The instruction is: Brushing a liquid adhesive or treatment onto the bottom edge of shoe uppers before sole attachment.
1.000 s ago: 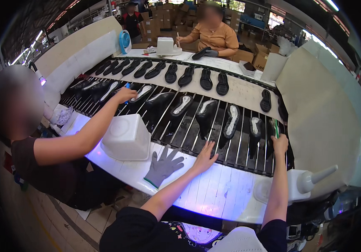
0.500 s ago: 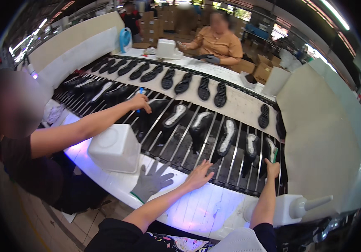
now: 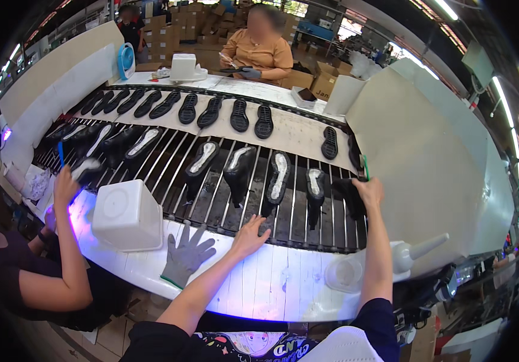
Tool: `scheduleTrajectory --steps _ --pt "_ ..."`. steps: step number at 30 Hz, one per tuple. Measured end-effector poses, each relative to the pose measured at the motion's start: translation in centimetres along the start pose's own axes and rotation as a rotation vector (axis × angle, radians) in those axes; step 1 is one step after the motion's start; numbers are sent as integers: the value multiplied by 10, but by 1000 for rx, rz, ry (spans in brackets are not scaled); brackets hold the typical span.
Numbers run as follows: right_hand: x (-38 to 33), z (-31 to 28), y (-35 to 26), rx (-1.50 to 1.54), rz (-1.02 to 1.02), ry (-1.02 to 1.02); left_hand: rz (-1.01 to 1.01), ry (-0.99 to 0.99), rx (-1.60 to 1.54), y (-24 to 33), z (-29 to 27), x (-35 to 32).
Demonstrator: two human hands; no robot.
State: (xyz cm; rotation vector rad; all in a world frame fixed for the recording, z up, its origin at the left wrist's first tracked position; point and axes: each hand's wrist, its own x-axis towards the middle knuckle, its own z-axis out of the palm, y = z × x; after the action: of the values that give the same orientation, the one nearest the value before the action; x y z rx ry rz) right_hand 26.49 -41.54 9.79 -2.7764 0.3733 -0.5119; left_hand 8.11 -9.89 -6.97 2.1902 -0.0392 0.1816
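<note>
My right hand is closed round a thin green handle at the right end of the metal-bar conveyor; the tool's working end is hidden. Its fingers touch a dark shoe upper, whose white underside is out of sight. My left hand lies with fingers spread at the conveyor's near edge and holds nothing. Just beyond it, a black upper lies with its white underside up, next to another upper. A grey glove rests on the white table left of my left forearm.
A white box-shaped container stands on the near table. By my right forearm is a white bottle with a spout. Black soles line the far belt. A co-worker's hand holds a blue stick at left; another person works opposite.
The view has swung right. My right hand now touches the rightmost upper from above, and its white underside no longer shows. The left co-worker's arm has drawn back from the conveyor.
</note>
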Motion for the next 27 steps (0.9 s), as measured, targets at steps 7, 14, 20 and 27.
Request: scheduleTrajectory --steps 7,14,20,27 --pt "-91 -142 -60 147 -350 33 113 165 7 4 1 -15" --pt "-179 -173 -40 1065 -299 -370 32 120 -1749 161 9 -61" --pt "-225 -127 76 801 -111 -277 -85 430 -1541 103 -37 -98" --pt "-295 -77 99 -5 -107 -124 -13 462 -544 69 -32 -167"
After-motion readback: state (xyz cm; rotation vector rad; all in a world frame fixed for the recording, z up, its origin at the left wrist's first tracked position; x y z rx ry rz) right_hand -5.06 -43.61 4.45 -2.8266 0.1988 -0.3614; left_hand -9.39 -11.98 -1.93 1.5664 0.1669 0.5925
